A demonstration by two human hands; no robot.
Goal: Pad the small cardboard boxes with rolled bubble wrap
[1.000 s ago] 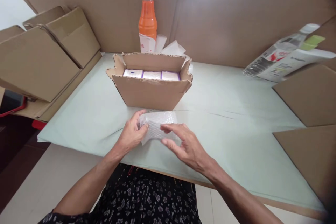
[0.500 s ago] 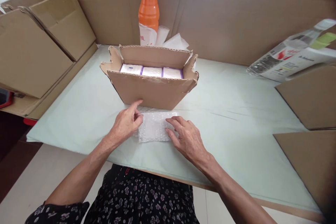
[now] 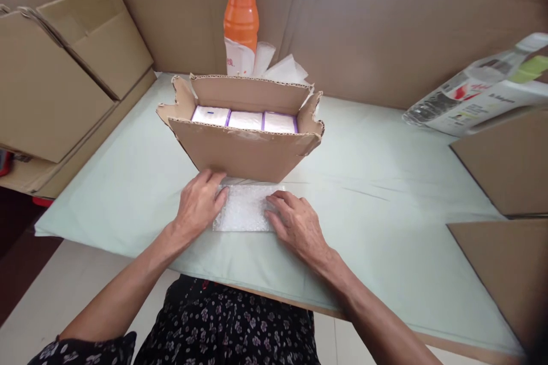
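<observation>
A flat piece of clear bubble wrap [image 3: 245, 208] lies on the cloth in front of an open cardboard box [image 3: 240, 151]. My left hand [image 3: 197, 202] rests at the wrap's left end, its thumb by the edge and its fingertips near the bottom of the box. Over the right end lies my right hand [image 3: 297, 225], thumb apart from the fingers, fingertips touching the wrap. Neither hand grips anything that I can see. Inside the box stand three white packs [image 3: 245, 120] with purple edges, side by side; the box flaps point up.
A pale green cloth [image 3: 385, 171] covers the table. Behind the box stand an orange drink bottle [image 3: 241, 17] and crumpled white sheets [image 3: 285, 68]. Folded cardboard boxes [image 3: 55, 80] stand at the left. To the right are a tilted clear bottle [image 3: 466, 82], a white container [image 3: 483, 105] and cardboard panels [image 3: 505, 165].
My left hand has drawn its raised index finger back from the box front and come down beside the bubble wrap. The wrap has shifted slightly left; my right hand stays on its right end.
</observation>
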